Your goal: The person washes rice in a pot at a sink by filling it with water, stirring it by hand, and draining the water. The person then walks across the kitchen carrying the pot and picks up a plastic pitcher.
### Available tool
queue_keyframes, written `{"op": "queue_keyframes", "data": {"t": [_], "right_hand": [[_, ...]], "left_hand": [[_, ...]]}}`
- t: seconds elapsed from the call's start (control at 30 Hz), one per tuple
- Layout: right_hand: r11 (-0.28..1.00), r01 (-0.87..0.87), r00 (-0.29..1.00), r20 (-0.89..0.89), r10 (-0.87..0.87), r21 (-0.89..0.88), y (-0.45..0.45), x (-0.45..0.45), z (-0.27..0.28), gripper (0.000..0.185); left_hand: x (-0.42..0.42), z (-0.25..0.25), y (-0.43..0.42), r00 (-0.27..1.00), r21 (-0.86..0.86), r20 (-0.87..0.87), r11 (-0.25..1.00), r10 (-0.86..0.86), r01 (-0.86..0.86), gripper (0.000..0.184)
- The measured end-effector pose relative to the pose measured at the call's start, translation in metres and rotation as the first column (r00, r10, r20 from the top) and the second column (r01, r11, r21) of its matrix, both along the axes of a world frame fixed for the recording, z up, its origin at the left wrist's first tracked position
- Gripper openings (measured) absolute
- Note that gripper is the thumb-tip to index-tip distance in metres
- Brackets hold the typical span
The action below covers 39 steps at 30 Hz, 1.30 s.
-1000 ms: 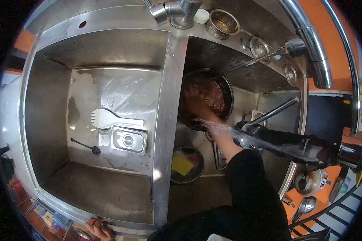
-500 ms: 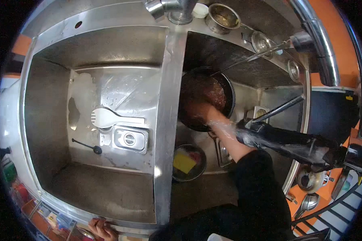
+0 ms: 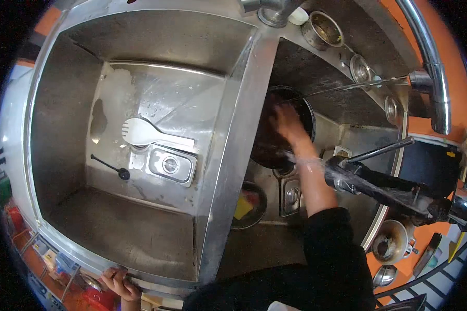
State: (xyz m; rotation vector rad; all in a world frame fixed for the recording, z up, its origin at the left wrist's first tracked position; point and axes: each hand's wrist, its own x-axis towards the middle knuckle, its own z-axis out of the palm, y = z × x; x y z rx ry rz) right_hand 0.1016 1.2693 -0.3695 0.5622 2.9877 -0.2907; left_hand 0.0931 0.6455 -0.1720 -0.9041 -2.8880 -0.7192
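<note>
My right hand (image 3: 288, 123) reaches down into a round black pan (image 3: 264, 147) in the right basin. Its fingers are blurred against the dark inside, so I cannot make out whether they hold anything. A thin stream of water (image 3: 347, 88) runs into the pan from the upper right. At the bottom left, my left hand (image 3: 119, 284) has its fingers curled over the front rim of the steel sink (image 3: 161, 286). Below the pan lies a smaller round dish (image 3: 259, 215) with a yellow sponge (image 3: 243, 207) and something red in it.
A white slotted spatula (image 3: 145, 133), a lidded steel container (image 3: 171, 165) and a black spoon (image 3: 122, 173) lie in the left basin. A black-wrapped tap (image 3: 379, 184) sprays water across my forearm. A steel pot (image 3: 323, 31) stands on the back ledge. Beside the sink sits another pot (image 3: 392, 241).
The view has shifted, so the sink appears tilted. My right hand has moved within the pan, its fingers now toward the far side. The left hand stays on the rim.
</note>
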Motion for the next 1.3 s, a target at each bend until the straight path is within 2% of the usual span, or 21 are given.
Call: {"op": "queue_keyframes", "data": {"t": [0.07,0.1,0.2,0.27,0.33,0.4,0.43,0.47,0.53,0.63,0.73,0.87,0.93,1.0,1.03,1.1,1.17,1.2,1.23,1.3], "right_hand": [[0.997,0.08,0.99,0.116,-0.078,-0.011,0.008,-0.014,0.033,0.044],[0.937,0.218,0.969,0.173,-0.175,-0.274,0.027,-0.006,0.011,0.043],[0.911,0.224,0.945,0.307,-0.115,-0.347,0.026,0.023,-0.018,0.051],[0.847,0.174,0.968,0.244,-0.054,-0.503,0.01,0.042,-0.009,0.056],[0.879,0.144,0.942,0.334,0.019,-0.455,-0.007,0.049,-0.001,0.059],[0.977,0.07,0.822,0.567,0.058,-0.201,-0.043,0.026,0.018,0.063],[0.974,-0.21,0.6,0.776,0.195,-0.082,-0.049,0.025,0.009,0.064],[0.918,-0.377,0.654,0.737,0.172,0.121,-0.053,0.029,-0.013,0.062],[0.886,-0.401,0.756,0.63,0.177,0.232,-0.047,0.028,-0.041,0.06],[0.978,-0.176,0.896,0.429,0.111,0.115,-0.035,0.007,-0.055,0.057],[0.994,0.092,0.97,0.231,-0.075,-0.062,-0.033,-0.02,-0.057,0.055],[0.878,0.346,0.937,0.074,-0.342,-0.33,-0.02,-0.048,-0.045,0.053],[0.791,0.394,0.903,0.036,-0.428,-0.469,-0.009,-0.049,-0.032,0.053],[0.779,0.38,0.902,0.013,-0.431,-0.499,-0.002,-0.043,-0.021,0.053],[0.808,0.354,0.917,0.006,-0.398,-0.472,0.0,-0.037,-0.018,0.053],[0.961,0.152,0.987,-0.007,-0.158,-0.232,0.019,-0.021,-0.038,0.054],[0.995,-0.096,0.994,0.052,0.096,0.011,0.018,-0.017,-0.037,0.057],[0.985,-0.16,0.978,0.15,0.148,0.067,0.013,-0.005,-0.036,0.057],[0.967,-0.228,0.949,0.249,0.195,0.113,-0.008,0.007,-0.006,0.057],[0.946,-0.323,0.891,0.342,0.3,0.013,-0.024,0.018,0.009,0.052]], "left_hand": [[0.001,-0.001,-0.001,1.0,-0.015,-0.009,1.0,0.013,-0.013,0.028],[0.001,0.0,0.001,1.0,-0.026,-0.01,0.999,0.021,-0.021,0.028],[0.001,0.003,-0.005,1.0,-0.05,0.003,0.998,-0.026,0.026,0.028],[0.005,-0.002,-0.015,0.999,-0.031,0.001,0.999,-0.04,0.04,0.029],[0.011,-0.009,-0.028,1.0,0.012,-0.013,1.0,-0.019,0.019,0.031],[0.009,-0.005,-0.028,0.999,-0.027,0.022,0.999,-0.025,0.026,0.031],[0.005,-0.001,-0.017,0.999,-0.037,0.019,0.999,-0.03,0.031,0.029],[0.002,0.0,-0.011,0.999,-0.046,0.016,0.998,-0.037,0.037,0.028],[0.004,0.001,-0.013,1.0,-0.087,-0.019,0.996,-0.023,0.021,0.031],[0.005,0.001,-0.011,1.0,-0.051,-0.017,0.999,-0.007,0.007,0.029],[0.004,0.0,-0.016,1.0,-0.061,0.013,0.998,-0.005,0.006,0.028],[0.003,0.002,-0.009,0.999,-0.032,0.045,0.999,0.0,0.001,0.029],[0.003,0.0,-0.011,1.0,-0.042,0.026,0.999,-0.001,0.003,0.031],[0.004,0.001,-0.014,1.0,-0.064,0.016,0.998,0.002,-0.001,0.032],[0.004,0.001,-0.015,1.0,-0.076,0.019,0.997,0.006,-0.004,0.032],[0.004,0.0,-0.015,1.0,-0.08,0.014,0.997,0.0,0.001,0.032],[0.004,-0.001,-0.018,1.0,-0.07,0.006,0.997,-0.017,0.017,0.032],[0.005,-0.002,-0.018,1.0,-0.054,-0.007,0.998,-0.012,0.012,0.031],[0.006,-0.003,-0.018,1.0,-0.041,-0.019,0.999,-0.007,0.006,0.031],[0.005,0.0,-0.015,1.0,-0.06,-0.001,0.998,-0.012,0.012,0.03]]}}
